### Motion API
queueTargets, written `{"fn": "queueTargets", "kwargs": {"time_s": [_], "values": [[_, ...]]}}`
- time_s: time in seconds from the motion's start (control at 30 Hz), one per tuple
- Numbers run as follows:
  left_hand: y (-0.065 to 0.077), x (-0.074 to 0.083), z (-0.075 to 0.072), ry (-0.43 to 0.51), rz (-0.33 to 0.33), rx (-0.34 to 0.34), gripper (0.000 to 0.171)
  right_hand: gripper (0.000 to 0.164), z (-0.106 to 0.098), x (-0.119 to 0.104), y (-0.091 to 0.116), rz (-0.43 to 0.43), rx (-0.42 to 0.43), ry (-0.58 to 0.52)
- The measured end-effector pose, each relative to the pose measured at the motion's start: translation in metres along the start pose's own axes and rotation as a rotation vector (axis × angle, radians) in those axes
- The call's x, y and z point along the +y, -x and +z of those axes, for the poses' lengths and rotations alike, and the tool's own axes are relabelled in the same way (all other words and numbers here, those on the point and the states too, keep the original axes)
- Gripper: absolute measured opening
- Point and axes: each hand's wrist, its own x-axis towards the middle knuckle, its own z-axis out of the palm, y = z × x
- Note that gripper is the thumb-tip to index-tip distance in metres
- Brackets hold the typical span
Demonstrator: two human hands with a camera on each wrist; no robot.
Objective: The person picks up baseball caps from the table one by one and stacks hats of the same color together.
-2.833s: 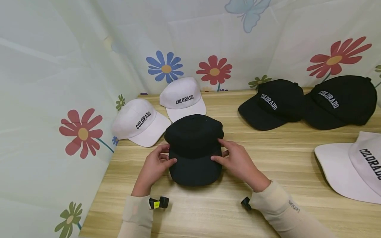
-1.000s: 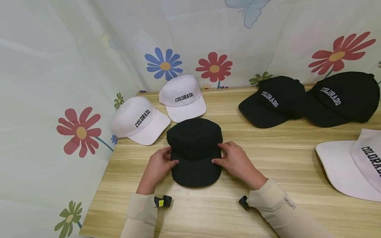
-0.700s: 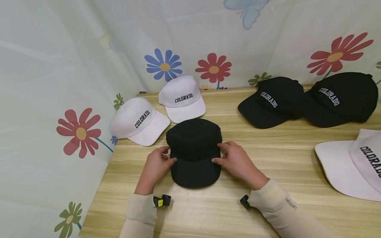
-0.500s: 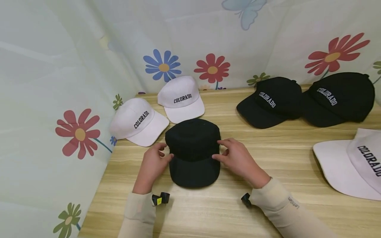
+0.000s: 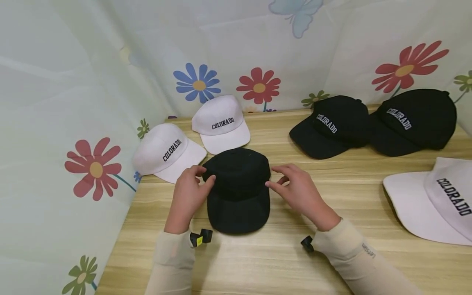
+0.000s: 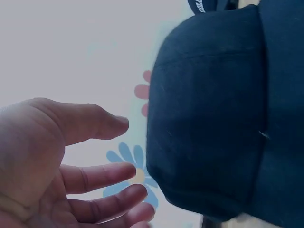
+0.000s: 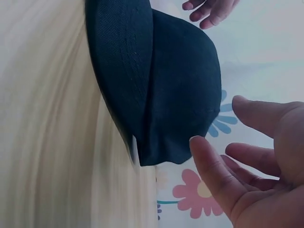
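Note:
A black baseball cap (image 5: 238, 213) sits on the table with its brim toward me; no lettering shows on its front. Beside the left of its crown is my left hand (image 5: 187, 197), thumb and fingers spread; the left wrist view shows a gap between these fingers (image 6: 107, 176) and the cap (image 6: 209, 118). On the other side my right hand (image 5: 301, 192) hovers by the crown with loosely bent fingers. In the right wrist view one fingertip (image 7: 197, 142) is at the cap's edge; whether it touches is unclear. Neither hand grips anything.
Two white COLORADO caps (image 5: 221, 125) (image 5: 166, 151) lie just behind the black one, at the left. Two black COLORADO caps (image 5: 332, 127) (image 5: 416, 123) stand at the back right. Another white cap (image 5: 442, 200) is at the right edge. A flowered curtain (image 5: 295, 61) borders the wooden table (image 5: 332, 180).
Both hands have let go of the black cap's sides and brim and moved up and slightly outward beside its crown. The cap stays in place on the table; the view shifts slightly.

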Motion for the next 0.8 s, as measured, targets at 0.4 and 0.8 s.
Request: {"fn": "queueTargets", "kwargs": {"time_s": [0.4, 0.8], "values": [[-0.016, 0.043, 0.004, 0.008, 0.070, 0.015, 0.040, 0.043, -0.015, 0.008, 0.002, -0.030, 0.119, -0.007], [-0.032, 0.074, 0.017, 0.040, 0.149, 0.010, 0.037, 0.043, -0.030, 0.016, 0.003, 0.030, 0.178, -0.005]]}}
